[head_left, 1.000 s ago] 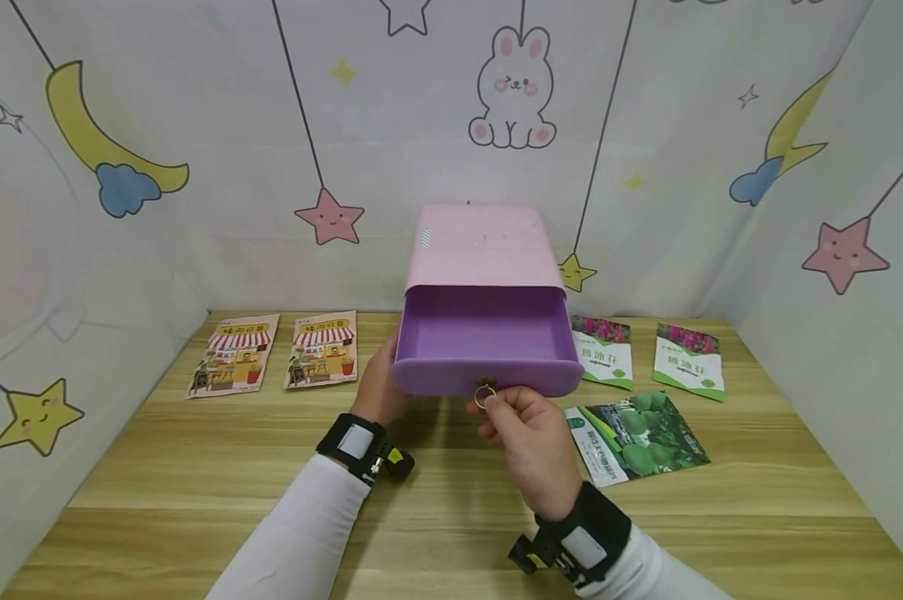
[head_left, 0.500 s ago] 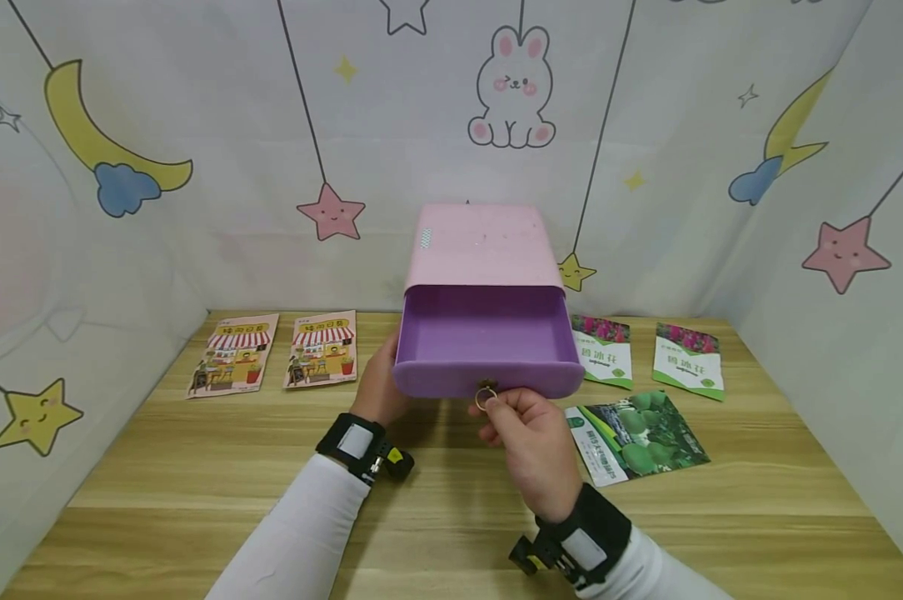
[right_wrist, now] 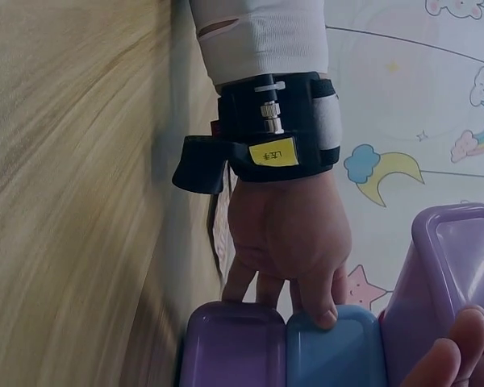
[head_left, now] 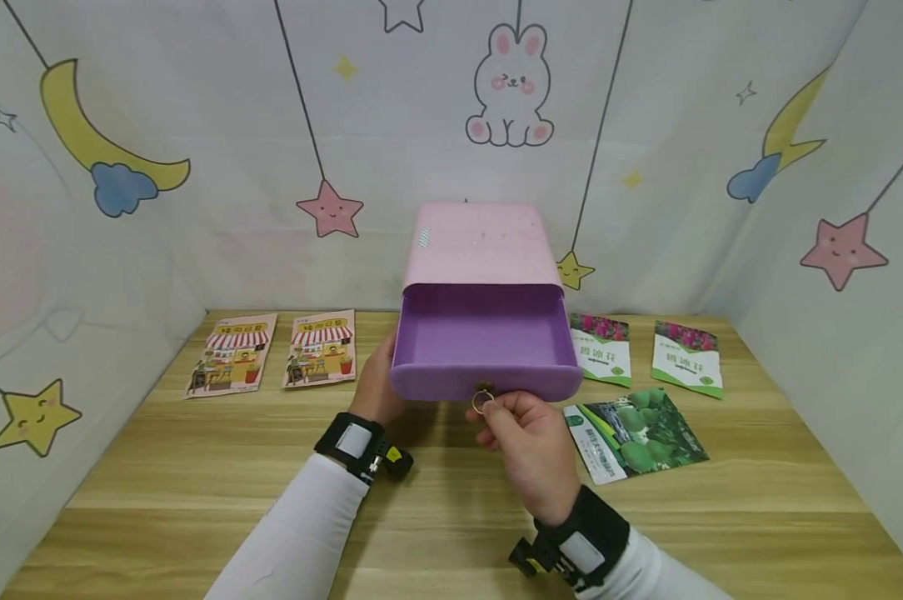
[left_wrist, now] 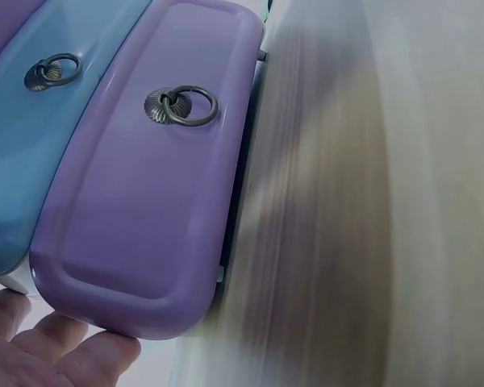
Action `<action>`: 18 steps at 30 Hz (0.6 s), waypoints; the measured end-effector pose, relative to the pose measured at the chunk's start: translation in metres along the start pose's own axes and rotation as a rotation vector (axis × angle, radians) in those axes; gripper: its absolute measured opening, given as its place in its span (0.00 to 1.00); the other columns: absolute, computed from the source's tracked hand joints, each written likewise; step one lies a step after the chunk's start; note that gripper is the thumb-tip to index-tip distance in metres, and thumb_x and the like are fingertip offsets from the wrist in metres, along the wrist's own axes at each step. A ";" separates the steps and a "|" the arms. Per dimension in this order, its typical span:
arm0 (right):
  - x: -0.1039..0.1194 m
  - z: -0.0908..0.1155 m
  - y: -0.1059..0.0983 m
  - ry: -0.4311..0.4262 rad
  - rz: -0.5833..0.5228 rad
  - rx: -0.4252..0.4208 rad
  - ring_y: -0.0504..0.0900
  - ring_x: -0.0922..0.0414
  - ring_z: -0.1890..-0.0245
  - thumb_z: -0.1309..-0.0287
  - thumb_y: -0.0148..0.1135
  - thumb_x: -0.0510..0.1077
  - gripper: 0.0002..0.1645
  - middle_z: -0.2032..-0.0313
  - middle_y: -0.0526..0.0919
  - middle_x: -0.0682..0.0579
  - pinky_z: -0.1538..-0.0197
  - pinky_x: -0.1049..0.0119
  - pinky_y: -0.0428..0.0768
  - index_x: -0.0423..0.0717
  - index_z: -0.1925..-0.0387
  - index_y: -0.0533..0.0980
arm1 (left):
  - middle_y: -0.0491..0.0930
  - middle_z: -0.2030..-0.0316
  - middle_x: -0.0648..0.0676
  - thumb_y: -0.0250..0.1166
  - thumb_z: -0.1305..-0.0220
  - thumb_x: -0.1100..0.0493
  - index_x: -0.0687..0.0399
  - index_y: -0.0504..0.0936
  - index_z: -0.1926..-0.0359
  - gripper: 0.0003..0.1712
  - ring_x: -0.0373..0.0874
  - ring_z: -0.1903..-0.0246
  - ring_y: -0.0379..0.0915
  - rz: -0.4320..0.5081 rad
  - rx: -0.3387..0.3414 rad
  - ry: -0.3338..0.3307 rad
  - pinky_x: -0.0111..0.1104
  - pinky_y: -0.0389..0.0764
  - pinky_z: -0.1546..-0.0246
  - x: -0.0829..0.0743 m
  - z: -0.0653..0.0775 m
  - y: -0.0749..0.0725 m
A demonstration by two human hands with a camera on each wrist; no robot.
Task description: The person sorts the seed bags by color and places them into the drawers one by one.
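A small drawer cabinet [head_left: 489,246] with a pink top stands at the middle back of the table. Its purple top drawer [head_left: 486,383] is pulled out, and no contents show inside. My right hand [head_left: 537,454] pinches the metal ring pull [head_left: 483,402] on that drawer's front. My left hand [head_left: 377,387] presses the cabinet's left side with fairly straight fingers. In the right wrist view the left thumb touches the edge of the blue middle drawer [right_wrist: 336,351]. Both the blue drawer and the purple bottom drawer [left_wrist: 145,185] are closed, each with a ring pull.
Two pink seed packets [head_left: 320,348] lie left of the cabinet. At right are two white-and-green flower packets [head_left: 687,358] and a larger green packet [head_left: 639,435] near my right hand. A patterned cloth wall [head_left: 271,133] rises behind and beside the wooden table [head_left: 256,467].
The top drawer has come very slightly further toward me, with my right hand on its ring pull. My left hand stays at the cabinet's side. The head view shifts a little.
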State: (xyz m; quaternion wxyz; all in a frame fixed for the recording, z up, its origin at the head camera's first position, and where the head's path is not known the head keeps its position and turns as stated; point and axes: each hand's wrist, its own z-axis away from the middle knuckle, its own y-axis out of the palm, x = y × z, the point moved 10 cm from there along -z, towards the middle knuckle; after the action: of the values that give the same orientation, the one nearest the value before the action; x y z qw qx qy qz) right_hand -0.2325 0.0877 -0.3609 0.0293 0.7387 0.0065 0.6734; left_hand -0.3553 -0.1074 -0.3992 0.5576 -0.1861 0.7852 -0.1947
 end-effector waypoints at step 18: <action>-0.007 -0.002 -0.006 0.038 0.094 0.065 0.82 0.57 0.74 0.36 0.58 0.41 0.14 0.65 0.87 0.40 0.64 0.65 0.83 0.32 0.69 0.79 | 0.70 0.34 0.57 0.59 0.35 0.58 0.39 0.56 0.27 0.38 0.54 0.35 0.66 -0.004 0.031 -0.016 0.48 0.66 0.33 -0.004 0.000 -0.001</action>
State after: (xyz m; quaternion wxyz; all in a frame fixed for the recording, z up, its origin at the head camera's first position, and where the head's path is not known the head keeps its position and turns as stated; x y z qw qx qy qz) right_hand -0.2354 0.0932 -0.3679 -0.0265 0.7258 -0.0057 0.6873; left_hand -0.3537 -0.1060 -0.3958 0.5662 -0.1803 0.7773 -0.2064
